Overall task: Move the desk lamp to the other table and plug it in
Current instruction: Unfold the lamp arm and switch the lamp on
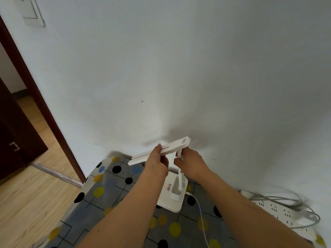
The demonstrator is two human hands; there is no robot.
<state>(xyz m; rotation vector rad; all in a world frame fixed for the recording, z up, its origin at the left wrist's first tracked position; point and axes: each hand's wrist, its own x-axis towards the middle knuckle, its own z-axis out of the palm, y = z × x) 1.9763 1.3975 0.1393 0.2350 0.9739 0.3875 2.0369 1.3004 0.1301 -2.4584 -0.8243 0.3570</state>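
The white desk lamp (177,145) stands with its square base on a table under a grey cloth (114,185) dotted black, yellow and blue, close to the wall. The left hand (157,161) grips the flat head bar and the right hand (189,162) is curled round the upright stem. A small red-and-black label (169,187) on the base is too small to read; a white cable (201,212) runs from the base, near a white power strip (274,209).
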